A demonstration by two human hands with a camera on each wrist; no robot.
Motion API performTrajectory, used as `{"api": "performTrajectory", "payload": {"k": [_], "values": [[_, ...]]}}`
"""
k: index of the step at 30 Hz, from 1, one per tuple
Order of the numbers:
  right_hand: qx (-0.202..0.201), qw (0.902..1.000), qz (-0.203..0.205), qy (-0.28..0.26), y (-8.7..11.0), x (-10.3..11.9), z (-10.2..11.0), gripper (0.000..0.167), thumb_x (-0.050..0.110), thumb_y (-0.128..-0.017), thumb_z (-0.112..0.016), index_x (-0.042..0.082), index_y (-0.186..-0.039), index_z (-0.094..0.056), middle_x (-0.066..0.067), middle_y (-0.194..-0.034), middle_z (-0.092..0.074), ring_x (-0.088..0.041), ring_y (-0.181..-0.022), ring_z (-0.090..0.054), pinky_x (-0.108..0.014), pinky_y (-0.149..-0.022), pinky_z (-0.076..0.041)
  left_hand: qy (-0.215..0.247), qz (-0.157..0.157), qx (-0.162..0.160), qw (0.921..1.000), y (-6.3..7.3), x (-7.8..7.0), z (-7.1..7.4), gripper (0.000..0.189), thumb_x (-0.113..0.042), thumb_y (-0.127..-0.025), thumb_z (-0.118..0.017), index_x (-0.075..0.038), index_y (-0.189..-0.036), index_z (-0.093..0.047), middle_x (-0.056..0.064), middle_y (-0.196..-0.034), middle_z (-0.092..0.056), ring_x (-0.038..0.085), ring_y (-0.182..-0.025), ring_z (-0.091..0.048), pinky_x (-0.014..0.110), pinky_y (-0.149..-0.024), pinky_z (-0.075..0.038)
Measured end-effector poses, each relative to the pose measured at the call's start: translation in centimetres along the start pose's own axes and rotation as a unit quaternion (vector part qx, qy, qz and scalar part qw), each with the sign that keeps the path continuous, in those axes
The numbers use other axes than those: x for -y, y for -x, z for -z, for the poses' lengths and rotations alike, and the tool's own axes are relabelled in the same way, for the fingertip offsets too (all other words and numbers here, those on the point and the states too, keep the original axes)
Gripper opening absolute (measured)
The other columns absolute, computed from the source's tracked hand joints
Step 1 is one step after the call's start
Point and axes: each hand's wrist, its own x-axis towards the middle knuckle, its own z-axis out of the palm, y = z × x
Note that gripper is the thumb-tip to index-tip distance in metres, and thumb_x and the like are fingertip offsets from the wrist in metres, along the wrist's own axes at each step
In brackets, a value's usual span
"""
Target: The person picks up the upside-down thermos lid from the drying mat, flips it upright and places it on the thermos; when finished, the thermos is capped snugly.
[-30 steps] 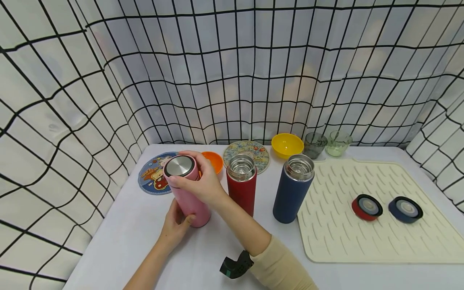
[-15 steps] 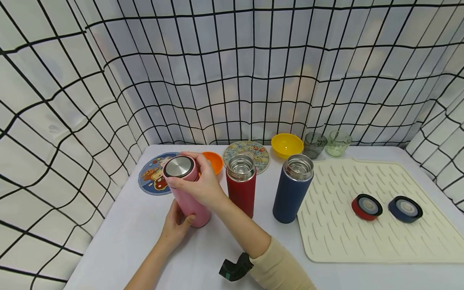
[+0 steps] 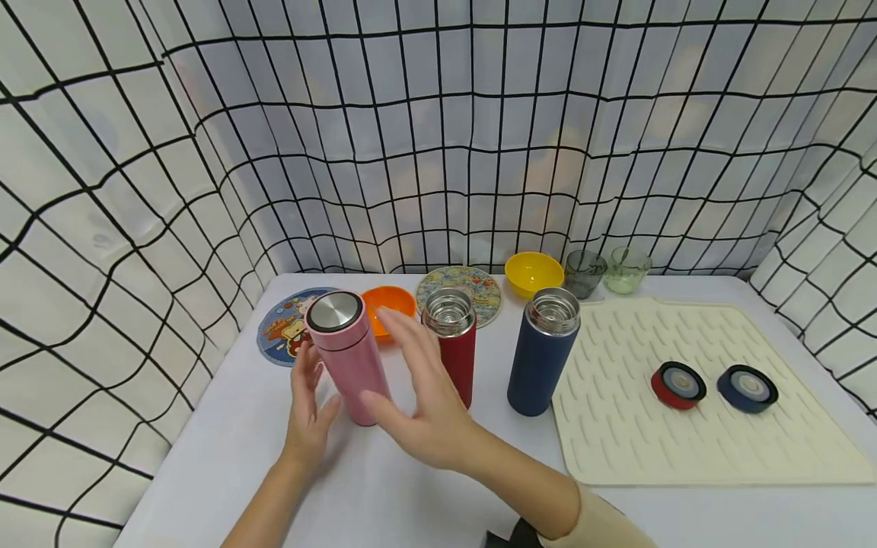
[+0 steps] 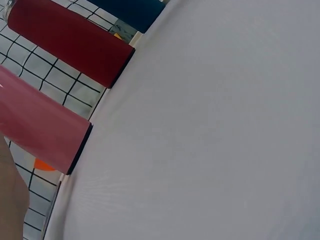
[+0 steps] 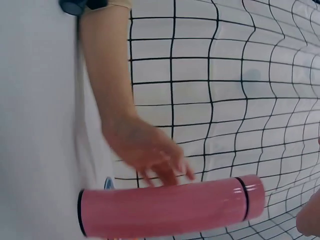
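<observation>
A pink thermos (image 3: 349, 365) with a steel-topped lid stands upright at the left of the table, its lid seated on it. My left hand (image 3: 304, 430) is at its left side with fingers spread and thumb off the wall; in the right wrist view the left hand (image 5: 145, 147) hovers right by the thermos (image 5: 165, 210). My right hand (image 3: 432, 411) is apart from it on the right, fingers extended and holding nothing. Beside it stand a lidless red thermos (image 3: 460, 361), partly behind the right hand, and a lidless blue thermos (image 3: 543, 365).
A cream ridged mat (image 3: 617, 449) on the right bears a red lid (image 3: 678, 385) and a blue lid (image 3: 748, 388), both upside down. Along the back are an orange bowl (image 3: 393, 302), a yellow bowl (image 3: 534, 274), two glasses (image 3: 585, 274) and two round patterned mats (image 3: 281, 335). Black netting surrounds the table.
My right hand has let go of the pink thermos lid and drawn back to the right. My left hand has loosened from the lower body and shifted slightly left. The pink thermos stands more upright.
</observation>
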Motion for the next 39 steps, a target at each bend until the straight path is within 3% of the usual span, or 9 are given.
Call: {"api": "performTrajectory", "payload": {"k": [3,9,12,16,20,24,28,32,39], "values": [[0.004,0.9989,0.044,0.019,2.0,0.6,1.9,0.067,0.011,-0.081,-0.059,0.008,-0.140,-0.029,-0.007,-0.144,-0.027,-0.025,-0.130,-0.023,-0.043,-0.102,-0.031,-0.056,-0.101,-0.061,0.9914,-1.0,-2.4,-0.3,0.067,-0.008,-0.080,-0.047,0.015,-0.135,-0.017,0.031,-0.137,-0.025,0.025,-0.131,-0.023,0.032,-0.108,-0.020],[-0.041,0.9904,0.102,0.084,5.6,0.0,6.3,0.049,0.020,-0.088,-0.055,-0.003,-0.129,-0.040,-0.021,-0.136,-0.034,-0.032,-0.124,-0.027,-0.036,-0.101,-0.029,-0.082,-0.306,-0.165,0.9340,-2.5,-6.0,-2.4,0.058,-0.025,-0.082,-0.052,0.022,-0.112,-0.034,0.025,-0.125,-0.039,0.030,-0.122,-0.033,0.037,-0.105,-0.025],[-0.083,0.9864,0.107,0.093,6.9,-0.5,8.8,0.046,0.020,-0.090,-0.053,-0.011,-0.122,-0.042,-0.026,-0.130,-0.036,-0.032,-0.122,-0.028,-0.032,-0.101,-0.026,-0.084,-0.384,-0.151,0.9069,-2.9,-7.0,-3.8,0.048,-0.022,-0.082,-0.054,0.017,-0.106,-0.042,0.026,-0.118,-0.045,0.032,-0.117,-0.039,0.038,-0.103,-0.029],[-0.149,0.9796,0.109,0.079,8.5,-2.0,12.1,0.044,0.004,-0.083,-0.056,-0.019,-0.116,-0.038,-0.030,-0.124,-0.037,-0.031,-0.120,-0.030,-0.032,-0.099,-0.025,-0.164,-0.422,-0.041,0.8908,-2.9,-7.6,-5.4,0.047,-0.030,-0.083,-0.053,0.007,-0.112,-0.051,0.026,-0.118,-0.049,0.038,-0.118,-0.037,0.042,-0.104,-0.027],[-0.215,0.9719,0.051,0.079,10.0,-4.1,15.0,0.048,-0.016,-0.074,-0.051,-0.021,-0.118,-0.033,-0.019,-0.124,-0.036,-0.022,-0.115,-0.031,-0.027,-0.089,-0.026,-0.254,-0.368,0.086,0.8903,-2.4,-7.0,-7.0,0.067,-0.049,-0.083,-0.049,-0.001,-0.129,-0.045,0.025,-0.132,-0.038,0.043,-0.128,-0.024,0.046,-0.108,-0.018],[-0.272,0.9517,-0.062,0.129,11.1,-5.6,17.5,0.049,-0.023,-0.074,-0.047,-0.020,-0.120,-0.033,-0.007,-0.120,-0.035,-0.010,-0.106,-0.031,-0.020,-0.082,-0.026,-0.279,-0.266,0.136,0.9130,-2.3,-5.9,-9.0,0.095,-0.060,-0.080,-0.048,0.006,-0.141,-0.016,0.025,-0.145,-0.017,0.042,-0.132,-0.012,0.046,-0.110,-0.012],[-0.302,0.9148,-0.167,0.210,13.3,-8.5,20.5,0.048,-0.014,-0.078,-0.052,-0.011,-0.124,-0.038,-0.010,-0.118,-0.036,-0.008,-0.102,-0.030,-0.018,-0.083,-0.026,-0.253,-0.180,0.126,0.9422,-3.1,-5.1,-10.6,0.113,-0.055,-0.073,-0.062,0.007,-0.141,0.003,0.020,-0.149,-0.003,0.037,-0.135,-0.009,0.049,-0.108,-0.016],[-0.292,0.8859,-0.246,0.264,16.3,-12.4,23.3,0.049,-0.003,-0.079,-0.055,-0.003,-0.126,-0.039,-0.020,-0.122,-0.030,-0.024,-0.112,-0.022,-0.037,-0.090,-0.024,-0.231,-0.112,0.104,0.9608,-3.8,-4.1,-11.5,0.126,-0.039,-0.061,-0.079,0.001,-0.142,0.009,0.014,-0.151,0.001,0.029,-0.136,-0.010,0.053,-0.103,-0.026],[-0.257,0.8688,-0.309,0.289,19.2,-15.0,24.8,0.055,0.004,-0.077,-0.060,-0.004,-0.127,-0.038,-0.032,-0.132,-0.017,-0.043,-0.124,-0.010,-0.063,-0.092,-0.017,-0.113,0.014,0.064,0.9914,-3.5,-1.3,-12.8,0.125,-0.019,-0.062,-0.083,-0.010,-0.144,0.011,0.009,-0.150,-0.004,0.024,-0.135,-0.013,0.056,-0.100,-0.029]]}}
